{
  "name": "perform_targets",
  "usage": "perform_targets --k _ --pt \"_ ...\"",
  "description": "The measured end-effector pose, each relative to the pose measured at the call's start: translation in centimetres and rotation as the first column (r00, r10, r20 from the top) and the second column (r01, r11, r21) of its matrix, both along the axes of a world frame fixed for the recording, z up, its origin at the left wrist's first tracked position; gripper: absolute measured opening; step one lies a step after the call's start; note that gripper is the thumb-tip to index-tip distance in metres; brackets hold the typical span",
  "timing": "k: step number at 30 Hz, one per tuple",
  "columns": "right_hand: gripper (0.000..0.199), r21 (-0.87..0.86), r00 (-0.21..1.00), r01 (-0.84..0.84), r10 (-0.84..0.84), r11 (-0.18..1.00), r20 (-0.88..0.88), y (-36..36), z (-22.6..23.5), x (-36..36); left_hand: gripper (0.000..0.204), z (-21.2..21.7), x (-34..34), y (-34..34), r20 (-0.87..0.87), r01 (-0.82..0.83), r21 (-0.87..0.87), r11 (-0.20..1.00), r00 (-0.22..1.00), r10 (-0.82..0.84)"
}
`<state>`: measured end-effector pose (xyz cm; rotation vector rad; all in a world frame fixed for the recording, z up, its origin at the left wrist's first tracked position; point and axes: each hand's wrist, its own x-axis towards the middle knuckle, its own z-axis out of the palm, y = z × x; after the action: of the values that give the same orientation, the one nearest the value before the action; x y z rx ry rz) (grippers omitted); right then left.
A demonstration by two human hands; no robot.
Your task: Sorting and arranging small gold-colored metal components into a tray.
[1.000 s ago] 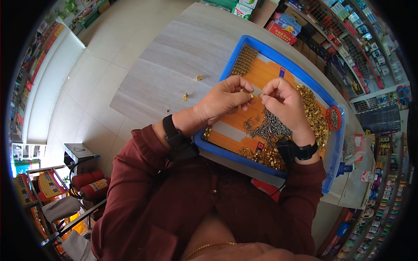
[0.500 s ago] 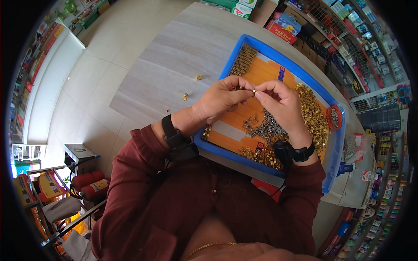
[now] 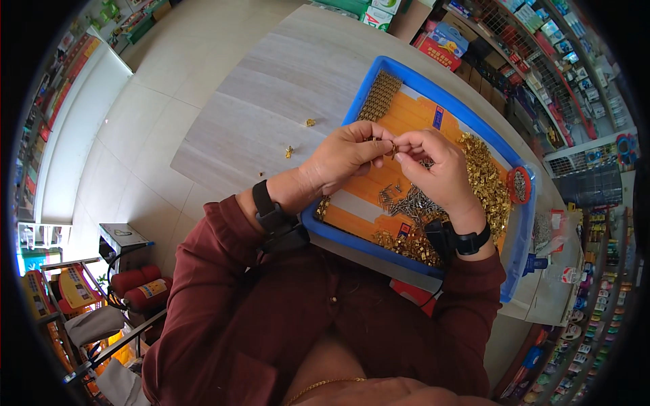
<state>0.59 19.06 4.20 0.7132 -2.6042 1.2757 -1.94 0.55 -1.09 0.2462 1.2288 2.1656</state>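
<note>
My left hand (image 3: 345, 159) and my right hand (image 3: 433, 166) meet fingertip to fingertip over a blue tray (image 3: 352, 118) lined with orange card. Between the fingertips sits a small gold metal part (image 3: 393, 149), pinched from both sides. Under my right hand lies a heap of small grey screws (image 3: 409, 199). A pile of gold metal parts (image 3: 484, 179) fills the tray's right side, with more along its near edge (image 3: 406, 243). A neat row of assembled gold pieces (image 3: 379, 95) lies at the tray's far left corner.
The tray rests on a pale wood-grain table (image 3: 271, 101). Two loose gold parts (image 3: 289, 151) lie on the table left of the tray. A small red round tub (image 3: 518, 185) sits at the tray's right rim. Shop shelves (image 3: 542, 47) stand beyond; red cylinders (image 3: 139, 287) lie on the floor at left.
Both hands have drawn closer together, fingertips now touching around the small gold part. The tray and piles have stayed in place.
</note>
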Motion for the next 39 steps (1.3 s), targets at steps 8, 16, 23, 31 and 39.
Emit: perform_targets --k 8,16,23,31,39 --pt "0.02 0.173 0.972 0.197 -0.216 0.965 0.094 5.0 -1.6 -8.7 0.021 0.3 0.0 0.2 0.016 -0.02 0.036 0.999 1.0 0.019" --pt "0.025 0.362 0.944 0.247 -0.307 0.899 0.117 4.7 -6.3 -14.4 0.017 0.4 0.0 -0.1 0.011 -0.001 0.074 0.997 1.0 0.0" --pt "0.02 0.303 0.924 0.354 -0.381 0.885 0.033 3.4 -7.2 -14.5 0.017 0.0 -0.1 0.2 0.004 0.001 0.096 0.995 1.0 -0.001" --pt "0.019 0.366 0.919 0.377 -0.392 0.851 -0.035 3.4 -7.2 -14.6 0.016 -0.5 -0.2 0.1 -0.01 0.019 0.033 0.999 1.0 -0.019" --pt "0.02 0.231 0.877 -0.008 -0.104 0.973 0.469 4.5 -3.0 -8.8 0.015 0.0 0.2 0.3 -0.034 0.0 0.066 0.998 0.999 0.002"
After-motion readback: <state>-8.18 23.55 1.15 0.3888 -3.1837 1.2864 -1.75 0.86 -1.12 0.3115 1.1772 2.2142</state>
